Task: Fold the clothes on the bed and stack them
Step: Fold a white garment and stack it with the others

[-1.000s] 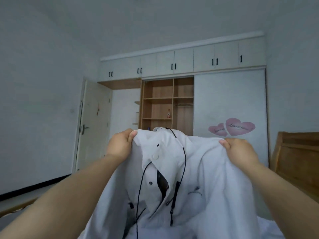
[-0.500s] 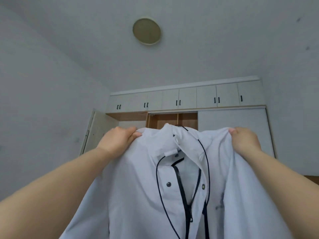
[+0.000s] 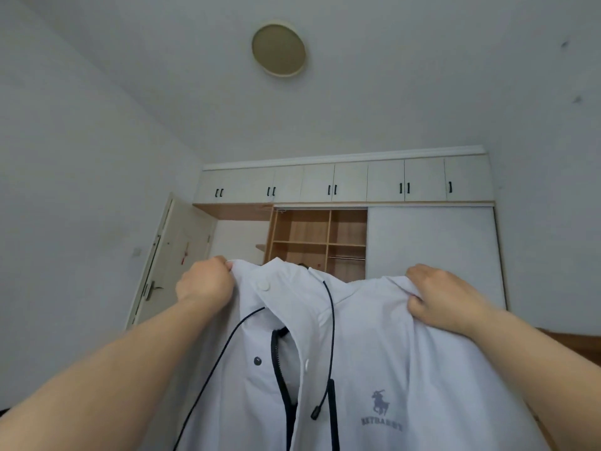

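My left hand [image 3: 205,283] and right hand [image 3: 445,296] each pinch a shoulder of the white jacket [image 3: 374,369], fingers curled tight into the cloth. It hangs front-facing between them, lifted high. At 12 o'clock stands the wardrobe [image 3: 429,249], its open shelves bare.

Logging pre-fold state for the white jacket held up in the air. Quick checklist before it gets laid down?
1. Left hand has a grip on one shoulder of the white zip-front hooded jacket: ok.
2. Right hand has a grip on the other shoulder: ok.
3. Shoulders level: roughly ok.
4. Front faces the camera, with the dark horse logo readable: ok.
5. Thin dark drawcords tucked away: not ok, hanging loose across the front.
6. Bed space below free for laying the jacket down: cannot tell, out of view.
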